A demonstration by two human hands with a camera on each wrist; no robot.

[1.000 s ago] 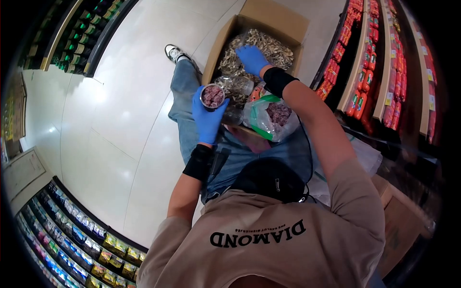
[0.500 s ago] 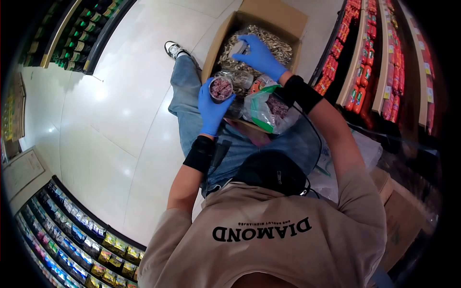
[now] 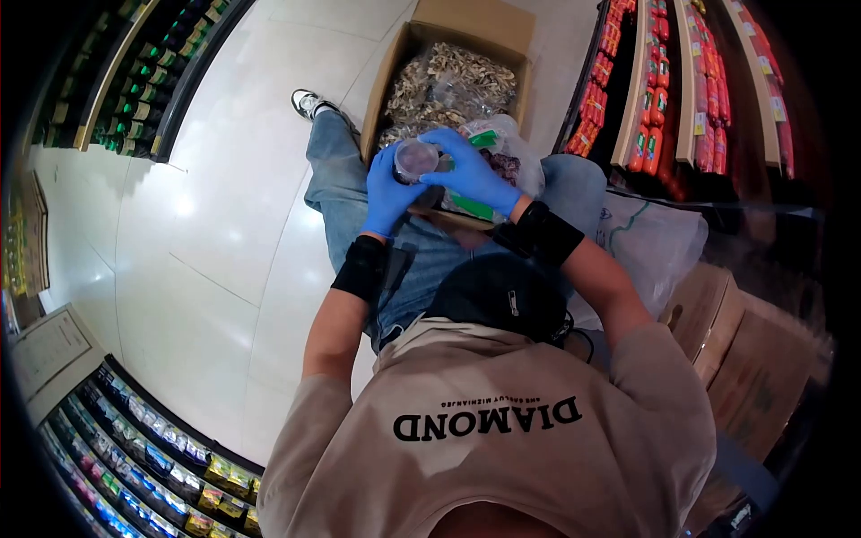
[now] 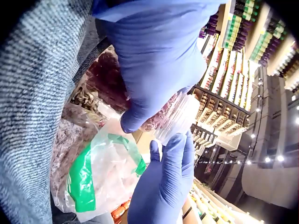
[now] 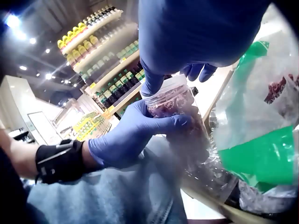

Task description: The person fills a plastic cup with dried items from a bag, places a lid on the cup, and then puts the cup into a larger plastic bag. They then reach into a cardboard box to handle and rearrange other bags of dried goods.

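A clear round jar filled with dark reddish-purple pieces is held between two blue-gloved hands above the box edge. The left hand grips the jar's side, its fingers and thumb curled round it, as the right wrist view also shows. On the jar's mouth lies a clear ridged lid, which the right hand pinches at its rim with thumb and fingers. Beside the right hand, a clear bag with green bands holds more of the dark pieces.
An open cardboard box between the legs holds bags of dried, brownish slices. Shelves of red packages stand at the right, bottle shelves at upper left, packet shelves at lower left. Cartons and a white plastic bag lie at the right.
The right hand has come back from over the box with the clear lid and now holds it on the jar. The left hand keeps its grip on the jar. The view has shifted slightly.
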